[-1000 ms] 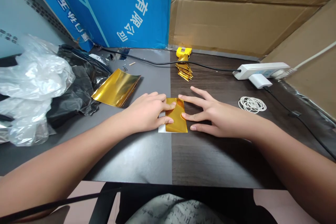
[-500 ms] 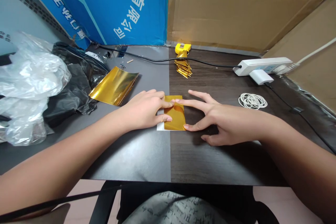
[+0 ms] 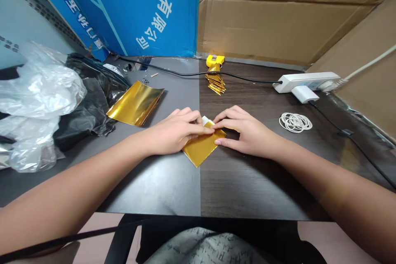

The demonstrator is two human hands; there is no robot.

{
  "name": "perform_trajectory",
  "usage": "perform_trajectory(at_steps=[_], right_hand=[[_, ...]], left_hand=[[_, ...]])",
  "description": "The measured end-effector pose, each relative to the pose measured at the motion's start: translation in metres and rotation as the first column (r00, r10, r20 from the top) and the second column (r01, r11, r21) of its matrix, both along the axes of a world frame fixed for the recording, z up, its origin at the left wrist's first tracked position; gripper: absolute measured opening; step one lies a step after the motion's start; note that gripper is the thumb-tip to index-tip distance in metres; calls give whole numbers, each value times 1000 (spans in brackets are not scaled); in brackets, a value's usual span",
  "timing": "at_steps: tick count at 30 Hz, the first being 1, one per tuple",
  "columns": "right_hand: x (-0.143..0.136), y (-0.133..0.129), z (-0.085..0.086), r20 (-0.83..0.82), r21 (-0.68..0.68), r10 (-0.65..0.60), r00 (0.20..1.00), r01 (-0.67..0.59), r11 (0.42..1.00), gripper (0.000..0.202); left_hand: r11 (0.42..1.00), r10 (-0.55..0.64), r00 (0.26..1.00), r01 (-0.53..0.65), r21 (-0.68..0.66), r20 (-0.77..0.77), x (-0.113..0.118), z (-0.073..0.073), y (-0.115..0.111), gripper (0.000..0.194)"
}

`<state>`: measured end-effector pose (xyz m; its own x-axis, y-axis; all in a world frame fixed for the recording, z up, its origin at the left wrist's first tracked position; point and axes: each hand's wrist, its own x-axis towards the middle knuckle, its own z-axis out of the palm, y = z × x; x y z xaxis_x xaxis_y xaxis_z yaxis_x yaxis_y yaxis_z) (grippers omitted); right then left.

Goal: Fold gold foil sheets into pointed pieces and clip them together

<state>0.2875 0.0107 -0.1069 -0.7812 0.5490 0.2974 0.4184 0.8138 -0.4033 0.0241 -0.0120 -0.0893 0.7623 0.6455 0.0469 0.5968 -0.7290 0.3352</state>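
A folded gold foil sheet point(image 3: 199, 148) lies tilted on the table, one corner toward the front edge, with a bit of white backing showing at its far corner. My left hand point(image 3: 177, 131) presses on its left and upper part, fingers closed together and index finger stretched over the foil. From the right, my right hand point(image 3: 244, 132) pinches the foil's right side between thumb and fingers. Both hands' fingertips nearly meet near the top of the sheet. Left of my hands rests a stack of gold sheets point(image 3: 136, 103).
Folded gold pieces point(image 3: 215, 80) lie by a yellow object point(image 3: 215, 60) at the back. A black cable point(image 3: 185, 74) runs to a white power strip point(image 3: 309, 79). White bands point(image 3: 295, 122) lie right, plastic bags point(image 3: 40, 90) left. Cardboard point(image 3: 272, 20) stands behind.
The gold sheet has turned from square-on to a diagonal position. My right hand's spread fingers have drawn together on the foil. The view has shifted slightly.
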Motion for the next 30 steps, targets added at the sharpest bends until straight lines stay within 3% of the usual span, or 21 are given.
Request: perform_trajectory(at_steps=[2, 6, 11, 15, 20, 30], right_hand=[[-1, -3, 0, 20, -1, -58, 998, 58, 998, 28], [-3, -8, 3, 67, -6, -209, 976, 210, 978, 25], [-7, -12, 1, 71, -49, -314, 947, 318, 947, 45], [-5, -9, -2, 34, -106, -350, 936, 352, 930, 68], [-1, -3, -4, -25, -165, -331, 943, 322, 932, 40], [0, 0, -1, -85, -116, -212, 974, 202, 973, 11]], left_hand=[[995, 93, 995, -94, 29, 40, 0, 0, -1, 31], [960, 277, 960, -276, 47, -29, 4, 7, -7, 62], [947, 320, 944, -321, 1, -78, 7, 11, -12, 73], [929, 353, 935, -356, -99, -41, 8, 9, -10, 67], [945, 309, 951, -308, -109, -10, 7, 9, -6, 21], [962, 258, 966, -257, -91, 6, 3, 8, -3, 12]])
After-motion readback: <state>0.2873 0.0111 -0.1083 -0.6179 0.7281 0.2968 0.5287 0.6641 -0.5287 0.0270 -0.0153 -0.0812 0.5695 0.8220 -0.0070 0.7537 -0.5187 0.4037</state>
